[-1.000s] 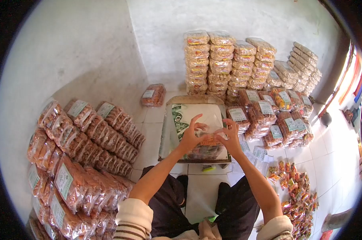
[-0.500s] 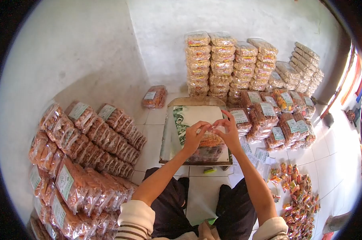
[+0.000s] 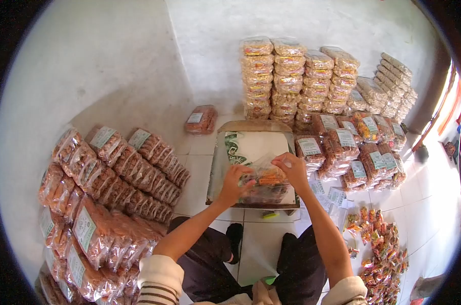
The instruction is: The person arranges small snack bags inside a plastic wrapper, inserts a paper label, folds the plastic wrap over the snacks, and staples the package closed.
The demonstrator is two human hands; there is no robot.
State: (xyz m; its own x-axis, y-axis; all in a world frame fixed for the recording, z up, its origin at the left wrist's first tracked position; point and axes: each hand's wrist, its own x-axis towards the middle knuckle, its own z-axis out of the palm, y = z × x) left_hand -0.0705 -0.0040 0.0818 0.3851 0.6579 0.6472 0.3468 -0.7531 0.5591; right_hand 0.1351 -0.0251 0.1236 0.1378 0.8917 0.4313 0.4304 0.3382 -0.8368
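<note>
A clear plastic bag of orange and brown snack packets (image 3: 271,179) lies on a low table (image 3: 251,142) in front of me. My right hand (image 3: 293,172) pinches the loose top edge of the bag at its right side. My left hand (image 3: 235,184) is at the bag's left side, its fingers apart and close to the plastic; whether they touch it I cannot tell. A white sheet with a green print (image 3: 239,148) covers part of the tabletop under the bag.
Bagged brown snacks (image 3: 108,168) are piled at the left. Tall stacks of pale snack bags (image 3: 289,76) stand by the wall, with labelled bags (image 3: 342,145) at the right. Small colourful packets (image 3: 380,249) and paper labels (image 3: 336,196) lie on the floor; one bag (image 3: 201,120) lies behind the table.
My hands were close together above the bag, fingertips meeting at its top. Now they are apart: the left has moved left and down, the right slightly down, and the bag's plastic top is spread.
</note>
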